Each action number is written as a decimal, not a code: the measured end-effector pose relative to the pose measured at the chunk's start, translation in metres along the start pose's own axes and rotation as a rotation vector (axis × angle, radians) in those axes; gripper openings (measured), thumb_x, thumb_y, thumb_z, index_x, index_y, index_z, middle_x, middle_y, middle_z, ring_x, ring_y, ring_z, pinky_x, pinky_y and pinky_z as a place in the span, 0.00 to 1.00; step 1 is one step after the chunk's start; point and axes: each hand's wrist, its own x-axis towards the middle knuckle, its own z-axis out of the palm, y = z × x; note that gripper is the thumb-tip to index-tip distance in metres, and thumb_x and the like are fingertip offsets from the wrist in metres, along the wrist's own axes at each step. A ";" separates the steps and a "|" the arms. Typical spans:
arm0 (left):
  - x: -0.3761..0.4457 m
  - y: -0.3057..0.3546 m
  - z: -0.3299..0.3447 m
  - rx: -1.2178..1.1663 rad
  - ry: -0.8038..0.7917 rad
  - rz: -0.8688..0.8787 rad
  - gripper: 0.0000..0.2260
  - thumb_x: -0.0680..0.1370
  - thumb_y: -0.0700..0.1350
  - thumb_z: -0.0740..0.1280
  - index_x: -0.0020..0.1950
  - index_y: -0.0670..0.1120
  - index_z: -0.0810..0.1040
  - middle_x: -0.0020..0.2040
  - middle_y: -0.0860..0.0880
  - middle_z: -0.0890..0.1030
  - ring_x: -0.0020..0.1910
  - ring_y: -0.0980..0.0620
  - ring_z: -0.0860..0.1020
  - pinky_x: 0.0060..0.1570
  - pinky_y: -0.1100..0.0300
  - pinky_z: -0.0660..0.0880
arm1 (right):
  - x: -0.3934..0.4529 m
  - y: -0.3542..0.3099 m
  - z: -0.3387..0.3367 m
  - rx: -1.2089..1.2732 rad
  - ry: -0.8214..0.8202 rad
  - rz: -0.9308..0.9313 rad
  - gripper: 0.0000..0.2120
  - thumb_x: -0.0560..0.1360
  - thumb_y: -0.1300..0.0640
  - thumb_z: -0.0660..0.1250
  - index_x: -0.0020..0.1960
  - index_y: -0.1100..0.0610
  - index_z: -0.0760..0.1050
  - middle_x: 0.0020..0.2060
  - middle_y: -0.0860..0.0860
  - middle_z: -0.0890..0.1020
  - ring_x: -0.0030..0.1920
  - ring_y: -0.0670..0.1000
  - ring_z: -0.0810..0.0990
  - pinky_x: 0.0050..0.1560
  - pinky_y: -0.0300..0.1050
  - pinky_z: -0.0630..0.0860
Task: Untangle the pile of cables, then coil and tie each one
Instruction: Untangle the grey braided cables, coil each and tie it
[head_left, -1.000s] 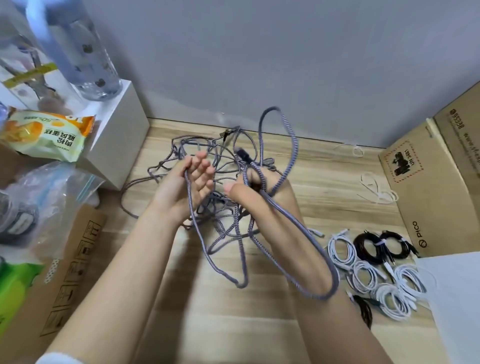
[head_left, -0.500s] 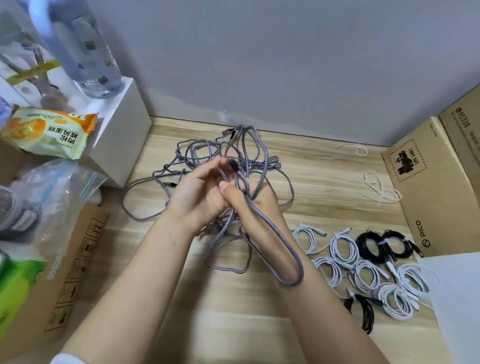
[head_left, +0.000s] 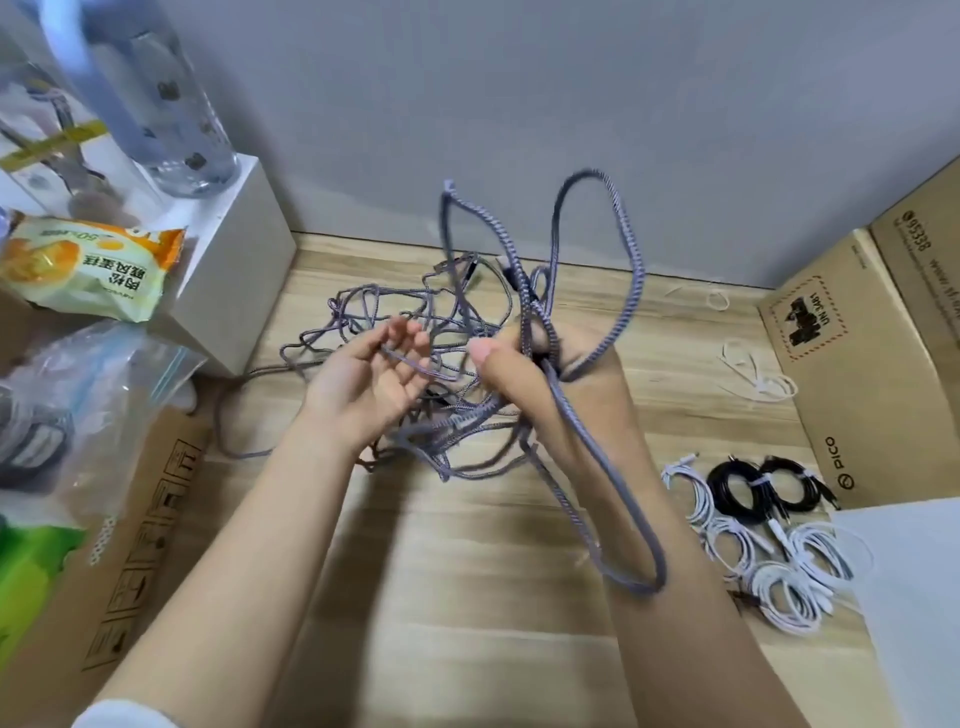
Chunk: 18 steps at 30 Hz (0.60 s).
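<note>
Head view: nearest the camera, two bare forearms reach forward over a wooden table (head_left: 467, 623). A long loop of grey braided cable (head_left: 597, 467) hangs beside the right forearm, its low end just above the tabletop. To the right of that arm lie coiled, tied cables on the table: several white coils (head_left: 779, 587) and, just beyond them, two black coils (head_left: 758, 486). Further up, the right hand (head_left: 524, 364) is curled round the grey braided cable, gripping several strands at once, thumb pointing left. From this fist two tall loops rise into the air in front of the wall. The left hand (head_left: 374, 374) is held palm up beside it, fingers relaxed and slightly spread, with one thin strand lying across the fingers; it does not grip anything. Behind and below both hands sits the tangled pile of cables (head_left: 415, 322) on the table, spreading leftward toward a white box (head_left: 234, 280). On that box stands a clear bottle (head_left: 171, 119), and a yellow snack packet (head_left: 88, 270) leans beside it. At far right a cardboard box (head_left: 857, 364) stands against the wall, with loose white ties (head_left: 753, 371) on the table beside it.
</note>
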 end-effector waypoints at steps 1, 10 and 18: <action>-0.005 0.000 0.007 0.054 -0.065 0.002 0.05 0.62 0.45 0.70 0.32 0.46 0.84 0.37 0.52 0.83 0.43 0.54 0.81 0.50 0.60 0.76 | -0.004 0.003 0.001 0.101 0.116 -0.043 0.12 0.70 0.58 0.66 0.30 0.58 0.71 0.28 0.54 0.75 0.26 0.40 0.72 0.35 0.38 0.69; -0.034 -0.021 0.036 0.424 -0.140 0.060 0.16 0.80 0.48 0.54 0.62 0.45 0.76 0.52 0.51 0.83 0.49 0.58 0.81 0.39 0.67 0.77 | -0.003 0.027 0.011 -0.028 0.100 0.014 0.06 0.68 0.49 0.69 0.36 0.49 0.76 0.34 0.50 0.83 0.40 0.54 0.81 0.48 0.56 0.78; -0.021 -0.013 0.038 0.332 -0.106 0.011 0.12 0.77 0.45 0.58 0.43 0.47 0.81 0.37 0.51 0.81 0.32 0.55 0.79 0.31 0.65 0.74 | -0.014 0.023 0.020 0.023 0.117 -0.002 0.20 0.64 0.40 0.62 0.42 0.55 0.77 0.35 0.55 0.81 0.42 0.58 0.79 0.49 0.61 0.76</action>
